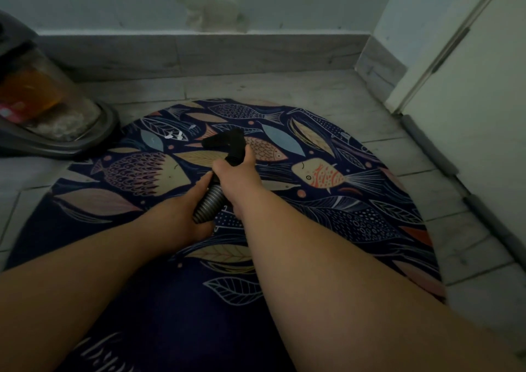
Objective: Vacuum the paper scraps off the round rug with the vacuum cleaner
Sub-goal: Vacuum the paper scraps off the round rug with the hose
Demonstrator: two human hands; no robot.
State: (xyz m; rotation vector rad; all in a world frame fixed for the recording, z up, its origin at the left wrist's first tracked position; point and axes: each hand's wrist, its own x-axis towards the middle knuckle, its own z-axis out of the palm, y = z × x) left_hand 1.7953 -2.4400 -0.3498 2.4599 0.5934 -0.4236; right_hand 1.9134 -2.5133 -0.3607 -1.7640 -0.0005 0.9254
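Right hand grasps the black nozzle at its neck, left hand grasps the ribbed hose; white paper scraps lie near the nozzle on the round rug.

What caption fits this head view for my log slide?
Left hand and right hand grip the ribbed hose, black nozzle near white paper scraps on the fish-patterned round rug.

A corner of a home.
We see a tiled floor, wall skirting, a fish-patterned round rug, a canister vacuum cleaner and a white door.
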